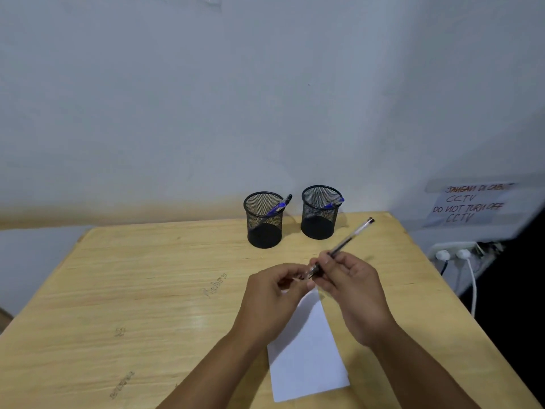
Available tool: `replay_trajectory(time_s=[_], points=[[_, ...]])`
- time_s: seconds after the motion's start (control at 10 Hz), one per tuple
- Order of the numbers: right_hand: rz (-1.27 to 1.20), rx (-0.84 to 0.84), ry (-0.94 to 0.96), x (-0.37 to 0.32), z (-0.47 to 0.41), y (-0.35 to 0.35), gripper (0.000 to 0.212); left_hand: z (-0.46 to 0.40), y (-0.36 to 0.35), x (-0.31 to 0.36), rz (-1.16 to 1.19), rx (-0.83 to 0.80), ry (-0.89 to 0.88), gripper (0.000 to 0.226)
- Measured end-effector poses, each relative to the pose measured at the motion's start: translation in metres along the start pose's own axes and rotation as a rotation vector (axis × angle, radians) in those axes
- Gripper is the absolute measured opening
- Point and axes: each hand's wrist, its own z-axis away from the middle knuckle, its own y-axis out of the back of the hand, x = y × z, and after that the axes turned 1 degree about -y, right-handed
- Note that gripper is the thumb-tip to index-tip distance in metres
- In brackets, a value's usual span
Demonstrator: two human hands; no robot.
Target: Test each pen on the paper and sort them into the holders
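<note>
A clear-barrelled black pen (351,236) is held above the desk, its far end pointing up and right. My right hand (351,290) grips its lower part. My left hand (274,293) pinches the pen's near end, where a cap seems to sit; the tip itself is hidden by fingers. A white sheet of paper (309,358) lies on the desk below both hands. Two black mesh holders stand at the back: the left holder (263,228) has a blue pen (277,208) leaning in it, the right holder (320,222) has another blue pen (333,204).
The wooden desk (147,290) meets a pale wall behind the holders. On the right, a power strip (460,252) with white plugs and cables hangs beside the desk edge, under a taped paper notice (469,205).
</note>
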Motion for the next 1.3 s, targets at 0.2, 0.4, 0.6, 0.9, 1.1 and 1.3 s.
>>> replay_trajectory(time_s=[0.2, 0.4, 0.6, 0.9, 1.1, 1.3], points=[[0.316, 0.230, 0.165, -0.039, -0.054, 0.019, 0.017, -0.062, -0.028, 0.004, -0.079, 0.040, 0.052, 0.056], [1.072, 0.229, 0.268, -0.082, -0.112, 0.041, 0.031, -0.116, -0.055, 0.003, -0.175, 0.100, 0.138, 0.085], [1.258, 0.139, 0.346, -0.095, -0.152, 0.038, 0.018, -0.146, -0.073, -0.006, -0.188, 0.155, 0.163, 0.103], [1.359, 0.011, 0.381, -0.087, -0.173, 0.024, 0.023, -0.154, -0.079, -0.018, -0.118, 0.230, 0.081, 0.056], [1.305, -0.010, 0.370, -0.080, -0.171, 0.033, 0.034, -0.153, -0.076, -0.017, -0.185, 0.199, 0.076, 0.055], [1.034, 0.148, 0.454, -0.064, -0.137, 0.053, 0.043, -0.121, -0.068, -0.008, -0.168, 0.178, 0.089, 0.038]])
